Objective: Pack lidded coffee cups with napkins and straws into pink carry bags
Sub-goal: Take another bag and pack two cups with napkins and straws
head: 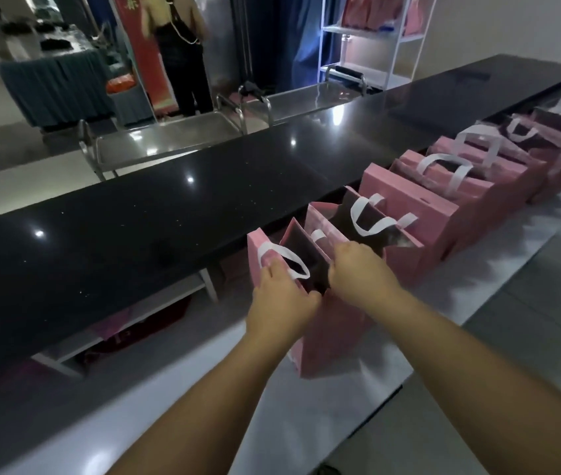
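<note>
A pink carry bag [334, 334] with white handles stands nearest me on the white lower counter [203, 389]. My left hand [281, 299] grips its left rim by the white handle [293, 262]. My right hand [358, 272] grips the right rim, and between the two hands the mouth is spread apart. The inside is dark; I cannot make out any cup, napkin or straw. Several more pink bags [443, 200] stand in a row behind it, running to the far right.
A long glossy black countertop [169, 200] runs along the left, above the white counter. Beyond it stand metal trolleys [169, 138], a white shelf unit [375, 39] and a person [183, 53] on the floor. The white counter's edge drops off at right.
</note>
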The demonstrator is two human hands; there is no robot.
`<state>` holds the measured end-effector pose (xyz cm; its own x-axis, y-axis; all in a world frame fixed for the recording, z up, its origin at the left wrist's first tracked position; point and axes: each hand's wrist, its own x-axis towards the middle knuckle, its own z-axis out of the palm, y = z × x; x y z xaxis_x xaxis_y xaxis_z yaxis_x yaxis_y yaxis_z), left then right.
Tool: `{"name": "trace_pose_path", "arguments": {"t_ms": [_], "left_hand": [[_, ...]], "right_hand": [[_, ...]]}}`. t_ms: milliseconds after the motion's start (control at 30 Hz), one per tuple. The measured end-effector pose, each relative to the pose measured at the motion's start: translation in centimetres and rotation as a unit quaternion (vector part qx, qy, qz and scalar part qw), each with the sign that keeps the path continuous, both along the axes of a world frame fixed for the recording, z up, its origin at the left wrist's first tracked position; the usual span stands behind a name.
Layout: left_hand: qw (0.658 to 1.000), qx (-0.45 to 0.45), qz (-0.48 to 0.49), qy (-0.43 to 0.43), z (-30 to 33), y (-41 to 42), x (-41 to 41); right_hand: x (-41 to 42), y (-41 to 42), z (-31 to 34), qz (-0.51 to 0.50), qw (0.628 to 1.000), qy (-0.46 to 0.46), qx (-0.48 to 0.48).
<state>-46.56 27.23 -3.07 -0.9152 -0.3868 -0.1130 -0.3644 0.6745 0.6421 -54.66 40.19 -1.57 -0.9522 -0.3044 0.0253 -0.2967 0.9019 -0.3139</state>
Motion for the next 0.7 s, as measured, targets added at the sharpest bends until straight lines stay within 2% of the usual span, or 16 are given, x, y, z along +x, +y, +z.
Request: {"name": "trace_pose_path", "arguments": {"t_ms": [133,367,500,600,700], "left_hand": [[0.998,0.016,0.054,-0.017,0.2,-0.2,-1.9],[0.985,0.003,0.174,-0.022,-0.4,-0.4,-2.6],[0.97,0.057,0.236,-0.007,-0.2,-0.7,-1.2],[0.956,0.096,0.278,0.022,-0.2,-1.1,0.7],[0.937,0.128,0.32,0.056,0.0,-1.6,3.5]], "right_hand": [[-3.1,-1.0,-0.8,0.056,0.998,-0.026,0.003],[-6.5,-1.2,-2.1,0.08,0.994,-0.054,0.054],[-7.2,-1.7,-2.4,0.09,0.987,-0.09,0.096],[-6.5,-1.7,-2.4,0.108,0.991,-0.031,0.069],[-5.1,-1.8,-1.7,0.169,0.983,0.024,0.062]]}}
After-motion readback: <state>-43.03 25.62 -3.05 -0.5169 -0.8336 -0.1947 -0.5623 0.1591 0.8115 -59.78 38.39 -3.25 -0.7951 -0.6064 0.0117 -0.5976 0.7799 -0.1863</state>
